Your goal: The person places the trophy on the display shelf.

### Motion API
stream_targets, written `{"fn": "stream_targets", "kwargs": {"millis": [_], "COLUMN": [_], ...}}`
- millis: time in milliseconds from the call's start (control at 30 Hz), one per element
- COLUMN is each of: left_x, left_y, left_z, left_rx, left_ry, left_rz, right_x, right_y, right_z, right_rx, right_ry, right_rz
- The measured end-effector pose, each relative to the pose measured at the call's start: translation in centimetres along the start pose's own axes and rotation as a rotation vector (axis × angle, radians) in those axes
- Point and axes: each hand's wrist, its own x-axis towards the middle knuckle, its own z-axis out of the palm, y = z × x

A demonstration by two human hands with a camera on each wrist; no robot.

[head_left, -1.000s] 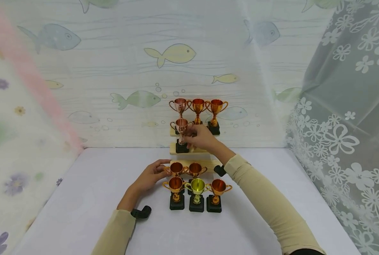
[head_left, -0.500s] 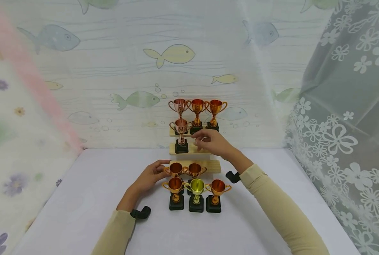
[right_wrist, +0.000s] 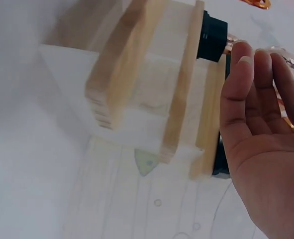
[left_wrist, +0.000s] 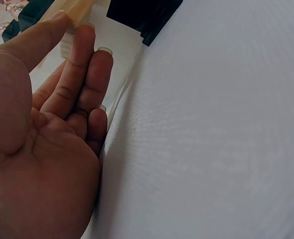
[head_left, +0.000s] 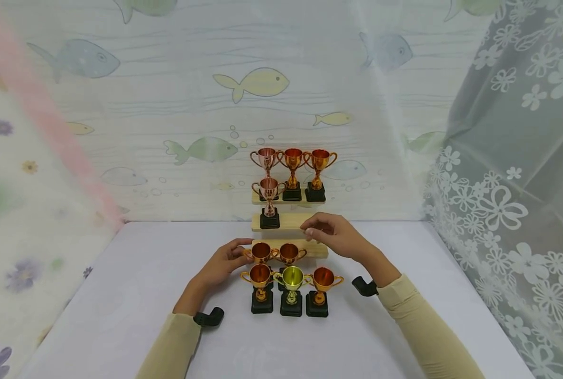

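Note:
A small rose-gold trophy cup (head_left: 269, 193) stands upright on its black base at the left end of the middle wooden shelf (head_left: 293, 221). My right hand (head_left: 340, 234) hangs to the right of it, over the shelves' right ends, fingers loosely bent around nothing. In the right wrist view that palm faces the wooden steps, apart from the trophy's black base (right_wrist: 214, 37). My left hand (head_left: 221, 263) rests by the left end of the lowest shelf (head_left: 309, 247), its fingertips at the wood and near a copper-coloured cup (head_left: 262, 251).
On the top shelf stand a rose-gold trophy (head_left: 267, 157) and two orange-gold trophies (head_left: 293, 158). Several more trophies stand on the white table (head_left: 366, 337) in front of the rack, including a yellow-gold one (head_left: 293, 276). A fish-patterned curtain (head_left: 177, 95) hangs behind.
My right hand has let go of the rose-gold trophy on the middle shelf and moved right and toward me. The trophy stays in place, and my left hand has not moved.

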Motion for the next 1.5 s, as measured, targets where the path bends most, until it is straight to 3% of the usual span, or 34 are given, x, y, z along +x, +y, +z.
{"fn": "stream_targets", "kwargs": {"millis": [233,433,700,867,1067,1500], "left_x": [0.0,0.0,0.1,0.1,0.3,0.3], "left_y": [-0.1,0.0,-0.3,0.4,-0.2,-0.1], "left_z": [0.0,0.0,0.0,0.1,0.1,0.1], "left_rx": [-0.008,-0.018,0.0,-0.005,-0.013,-0.05], "left_ry": [-0.004,-0.001,-0.002,0.0,-0.002,-0.01], "left_rz": [0.008,0.0,-0.009,-0.009,-0.005,-0.006], "right_x": [-2.3,-4.1,-6.2,-6.8,-7.3,-7.0], "right_y": [1.0,1.7,3.3,3.9,4.2,5.9], "right_z": [0.6,1.0,0.7,0.8,1.5,3.1], "right_rx": [0.076,0.11,0.249,0.182,0.097,0.07], "right_ry": [0.027,0.018,-0.145,-0.227,-0.273,-0.222], "right_rz": [0.022,-0.025,-0.165,-0.217,-0.158,-0.159]}}
